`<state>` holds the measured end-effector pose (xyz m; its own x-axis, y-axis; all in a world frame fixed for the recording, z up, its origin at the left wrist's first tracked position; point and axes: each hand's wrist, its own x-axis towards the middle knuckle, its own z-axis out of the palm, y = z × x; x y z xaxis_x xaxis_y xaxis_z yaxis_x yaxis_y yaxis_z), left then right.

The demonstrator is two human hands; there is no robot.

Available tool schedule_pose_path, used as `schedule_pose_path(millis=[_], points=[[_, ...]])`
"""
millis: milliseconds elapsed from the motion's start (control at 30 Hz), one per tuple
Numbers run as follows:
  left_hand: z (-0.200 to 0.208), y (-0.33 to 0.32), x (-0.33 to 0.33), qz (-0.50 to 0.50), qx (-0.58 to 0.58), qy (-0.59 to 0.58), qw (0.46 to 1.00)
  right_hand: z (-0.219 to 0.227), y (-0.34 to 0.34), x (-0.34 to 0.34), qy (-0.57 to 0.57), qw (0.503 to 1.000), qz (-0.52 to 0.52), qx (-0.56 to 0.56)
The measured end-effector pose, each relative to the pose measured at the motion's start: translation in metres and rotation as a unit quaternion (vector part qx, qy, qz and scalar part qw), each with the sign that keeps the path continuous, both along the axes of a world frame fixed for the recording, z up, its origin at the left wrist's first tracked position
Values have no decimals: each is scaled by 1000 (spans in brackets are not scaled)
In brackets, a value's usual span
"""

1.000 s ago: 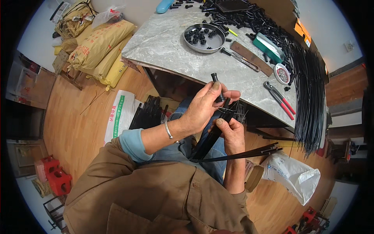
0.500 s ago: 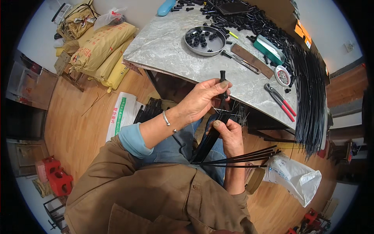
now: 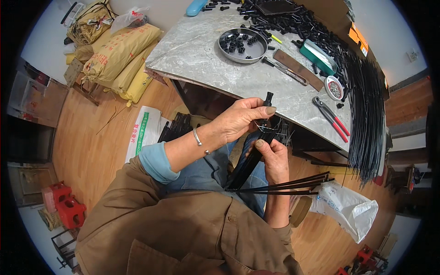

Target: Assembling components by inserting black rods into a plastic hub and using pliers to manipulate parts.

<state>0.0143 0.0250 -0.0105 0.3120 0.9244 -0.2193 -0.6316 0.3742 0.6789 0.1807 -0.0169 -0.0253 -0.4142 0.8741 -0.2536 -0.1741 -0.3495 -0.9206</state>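
My left hand (image 3: pixel 245 119), with a silver bangle at its wrist, pinches a short black plastic tube piece (image 3: pixel 268 99) between thumb and fingers, its flared end pointing up. Just below, my right hand (image 3: pixel 271 158) is closed round the upper part of a bundle of long black ribs (image 3: pixel 245 170) that looks like an umbrella frame. Thin pale wire ends (image 3: pixel 265 129) stick out between the hands, where the tube piece meets the ribs. The bundle slants down to my lap, and several loose ribs (image 3: pixel 293 184) fan out to the right over my right forearm.
On the grey marbled table (image 3: pixel 192 55) ahead are a round metal dish (image 3: pixel 243 46) of small black parts, red-handled pincers (image 3: pixel 331 119), a small white bowl (image 3: pixel 333 88) and heaped black pieces (image 3: pixel 302 27). Black rods (image 3: pixel 366 123) overhang its right side. Sacks (image 3: pixel 117 55) stand left.
My left hand and the black tube piece have come down closer to the rib bundle and slightly right. The tube's top now sits lower. My right hand keeps nearly the same place.
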Motion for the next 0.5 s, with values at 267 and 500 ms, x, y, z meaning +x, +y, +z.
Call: schedule_pose_path(millis=[267,500], points=[[4,-4,5,-9,10,-9,1000,-3,1,0,6,1000,-7,1],[4,-7,5,-5,16,5,1000,-4,0,0,4,1000,-21,-3]])
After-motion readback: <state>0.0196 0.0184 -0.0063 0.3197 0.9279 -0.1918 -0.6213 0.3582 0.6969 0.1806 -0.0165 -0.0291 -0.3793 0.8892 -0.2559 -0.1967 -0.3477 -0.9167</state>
